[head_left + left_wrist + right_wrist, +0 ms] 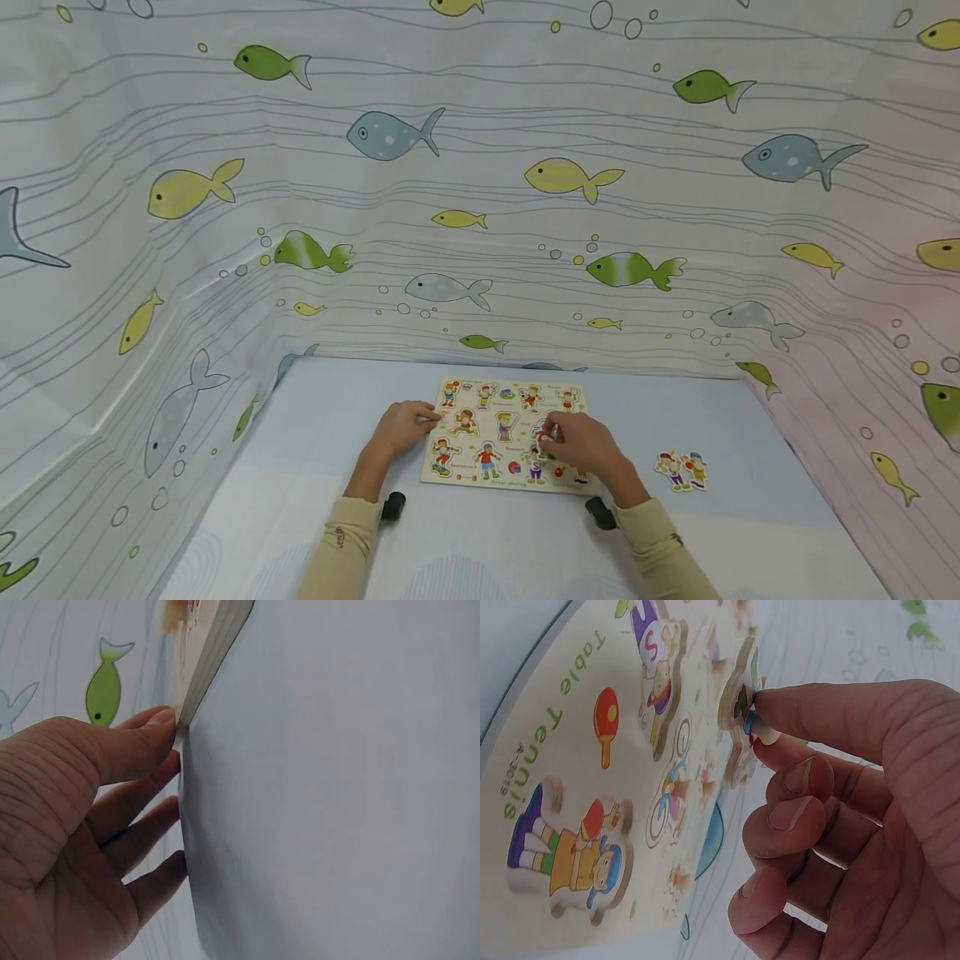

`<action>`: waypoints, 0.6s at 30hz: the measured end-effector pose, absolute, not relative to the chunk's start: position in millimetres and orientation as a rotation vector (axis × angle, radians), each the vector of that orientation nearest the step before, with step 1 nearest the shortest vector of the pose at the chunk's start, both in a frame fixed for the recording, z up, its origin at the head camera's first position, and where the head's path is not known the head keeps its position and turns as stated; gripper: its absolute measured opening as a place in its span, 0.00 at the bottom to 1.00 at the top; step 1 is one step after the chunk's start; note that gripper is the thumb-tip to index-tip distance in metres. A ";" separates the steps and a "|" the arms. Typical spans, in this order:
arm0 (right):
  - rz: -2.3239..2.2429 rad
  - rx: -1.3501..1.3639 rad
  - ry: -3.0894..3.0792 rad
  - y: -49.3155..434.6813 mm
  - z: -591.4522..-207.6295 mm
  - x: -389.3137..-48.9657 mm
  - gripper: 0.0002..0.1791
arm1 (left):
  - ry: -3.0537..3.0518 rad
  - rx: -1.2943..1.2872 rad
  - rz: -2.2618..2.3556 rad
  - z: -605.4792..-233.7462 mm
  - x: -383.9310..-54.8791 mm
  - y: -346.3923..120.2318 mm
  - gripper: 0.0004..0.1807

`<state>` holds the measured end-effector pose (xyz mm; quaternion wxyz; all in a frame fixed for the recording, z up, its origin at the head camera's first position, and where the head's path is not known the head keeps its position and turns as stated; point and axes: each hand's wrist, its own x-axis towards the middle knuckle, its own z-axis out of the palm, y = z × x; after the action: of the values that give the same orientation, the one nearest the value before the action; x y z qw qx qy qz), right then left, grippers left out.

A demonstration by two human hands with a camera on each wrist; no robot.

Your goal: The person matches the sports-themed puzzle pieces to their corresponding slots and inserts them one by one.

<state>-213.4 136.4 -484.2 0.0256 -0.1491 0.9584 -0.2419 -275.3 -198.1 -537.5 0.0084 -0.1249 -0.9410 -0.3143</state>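
A wooden puzzle board (467, 456) with cartoon children playing sports lies on the table. My left hand (403, 427) is at its left edge; in the left wrist view the thumb touches the board's side and the other fingers are spread, resting on the table. Over the board's right part, my right hand (587, 443) pinches a puzzle piece (737, 716) between thumb and index finger. That piece stands tilted on edge close over the board, its picture partly hidden by the fingertips. A table tennis player piece (589, 862) sits on the board near the printed words "Table Tennis".
Two loose puzzle pieces, one in purple (672, 471) and one in a blue cap (695, 472), lie right of the board, close together. Fish-patterned sheeting (525, 250) walls in the pale table (480, 533). A black wrist camera (393, 507) is on the left wrist.
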 end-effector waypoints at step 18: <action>-0.740 -0.586 2.933 114.9 -487.3 -221.3 0.07 | -2.915 -0.439 -0.957 -535.4 -273.4 -199.3 0.07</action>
<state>-221.3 114.9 -487.3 0.0301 -0.1902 0.9514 -0.2401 -273.4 -199.3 -535.4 0.0213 -0.1417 -0.9403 -0.3088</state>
